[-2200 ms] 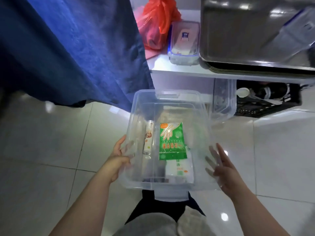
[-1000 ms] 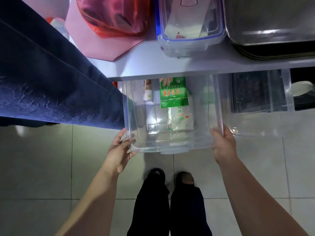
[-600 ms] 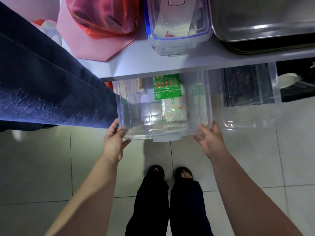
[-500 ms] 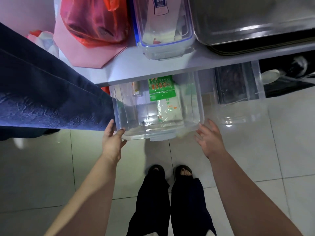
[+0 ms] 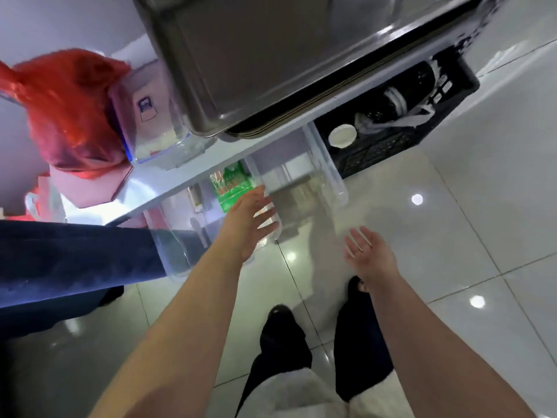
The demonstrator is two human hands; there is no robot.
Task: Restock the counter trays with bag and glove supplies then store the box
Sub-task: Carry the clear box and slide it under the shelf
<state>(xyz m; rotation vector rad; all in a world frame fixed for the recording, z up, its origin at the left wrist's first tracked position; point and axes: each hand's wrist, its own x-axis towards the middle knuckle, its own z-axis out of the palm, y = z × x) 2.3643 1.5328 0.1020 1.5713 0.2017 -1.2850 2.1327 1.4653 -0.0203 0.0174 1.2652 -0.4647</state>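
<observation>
The clear plastic box [image 5: 193, 233] sits on the floor, pushed partly under the white counter [image 5: 211, 173]. A green glove packet [image 5: 230, 188] shows through its top. My left hand [image 5: 251, 220] hovers over the box's near right corner with fingers spread, holding nothing; whether it touches the rim is unclear. My right hand [image 5: 366, 254] is off the box, palm up and open, above the floor tiles to the right. The box's far end is hidden under the counter.
On the counter stand steel trays [image 5: 271, 61], a clear lidded container [image 5: 156, 128] and a red plastic bag [image 5: 63, 110]. A second clear bin [image 5: 325, 173] and a black crate [image 5: 401, 122] sit underneath. Blue cloth [image 5: 75, 260] hangs at the left. My feet [image 5: 316, 300] stand on glossy tiles.
The box went from being carried to resting under the counter. Both hands let go of it and drew back; the view has tilted sharply.
</observation>
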